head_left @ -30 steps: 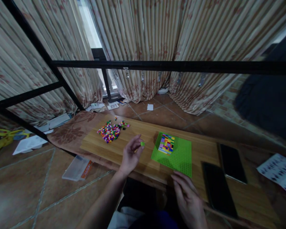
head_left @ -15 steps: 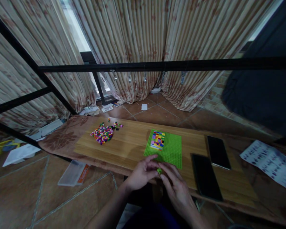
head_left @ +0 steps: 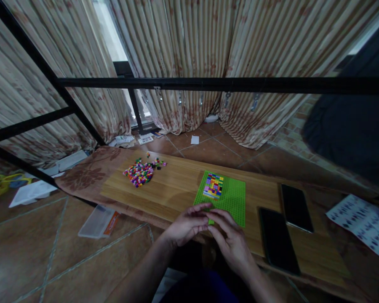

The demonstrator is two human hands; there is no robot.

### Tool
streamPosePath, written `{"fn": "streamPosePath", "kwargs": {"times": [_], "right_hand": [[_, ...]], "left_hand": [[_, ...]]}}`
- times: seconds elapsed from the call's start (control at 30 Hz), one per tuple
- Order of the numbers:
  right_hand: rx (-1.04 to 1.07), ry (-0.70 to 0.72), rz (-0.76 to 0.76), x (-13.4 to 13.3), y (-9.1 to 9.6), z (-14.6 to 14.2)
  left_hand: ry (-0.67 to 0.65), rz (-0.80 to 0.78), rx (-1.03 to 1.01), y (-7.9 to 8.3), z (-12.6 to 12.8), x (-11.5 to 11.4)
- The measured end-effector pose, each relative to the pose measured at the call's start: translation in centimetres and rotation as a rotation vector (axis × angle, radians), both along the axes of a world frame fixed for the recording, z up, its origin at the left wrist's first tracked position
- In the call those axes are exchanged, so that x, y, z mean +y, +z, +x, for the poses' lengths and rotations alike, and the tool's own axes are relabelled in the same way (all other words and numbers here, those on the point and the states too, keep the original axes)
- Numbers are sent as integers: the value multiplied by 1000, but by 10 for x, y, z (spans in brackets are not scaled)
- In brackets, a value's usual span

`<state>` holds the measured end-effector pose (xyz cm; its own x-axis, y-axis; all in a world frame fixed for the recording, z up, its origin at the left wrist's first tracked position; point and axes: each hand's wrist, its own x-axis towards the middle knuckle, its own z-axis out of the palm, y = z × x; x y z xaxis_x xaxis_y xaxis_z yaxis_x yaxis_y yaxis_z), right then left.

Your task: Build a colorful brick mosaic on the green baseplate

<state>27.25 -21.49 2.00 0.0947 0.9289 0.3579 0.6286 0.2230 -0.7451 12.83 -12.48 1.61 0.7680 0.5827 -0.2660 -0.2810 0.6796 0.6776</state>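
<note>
In front of the green baseplate (head_left: 232,206), my two hands meet at the fingertips. A small lime-green toy brick (head_left: 211,221) shows between them, partly hidden by the fingers. My left hand (head_left: 186,226) is closed, its thumb and fingertips on the brick's left side. From the right, my right hand (head_left: 229,237) pinches the same brick with thumb and fingers. A low block of multicoloured bricks (head_left: 214,186) stands on the upper left part of the baseplate.
Loose coloured bricks (head_left: 139,173) lie heaped at the table's left. Two dark phone-like slabs (head_left: 278,240) lie at the right, near a printed sheet (head_left: 361,225). A clear plastic box (head_left: 96,221) is on the floor. A black metal bar (head_left: 189,84) crosses beyond the table.
The camera view has shifted slightly, so the table things appear a little further right. My hands stay together around the green brick, with small finger movements; less of the brick shows.
</note>
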Motion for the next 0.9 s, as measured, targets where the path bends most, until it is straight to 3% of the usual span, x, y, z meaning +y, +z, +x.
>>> {"fn": "streamPosePath", "kwargs": {"times": [0.2, 0.4, 0.53, 0.73, 0.9], "right_hand": [[6, -91, 10, 11, -3, 4], [-70, -241, 116, 48, -3, 17], [-121, -220, 116, 69, -5, 22], [-104, -241, 87, 59, -8, 17], [-106, -203, 49, 51, -4, 11]], "left_hand": [[18, -20, -25, -4, 9, 9], [226, -54, 9, -5, 19, 20], [270, -80, -19, -8, 28, 26], [299, -86, 6, -17, 27, 26], [298, -10, -19, -12, 21, 21]]}}
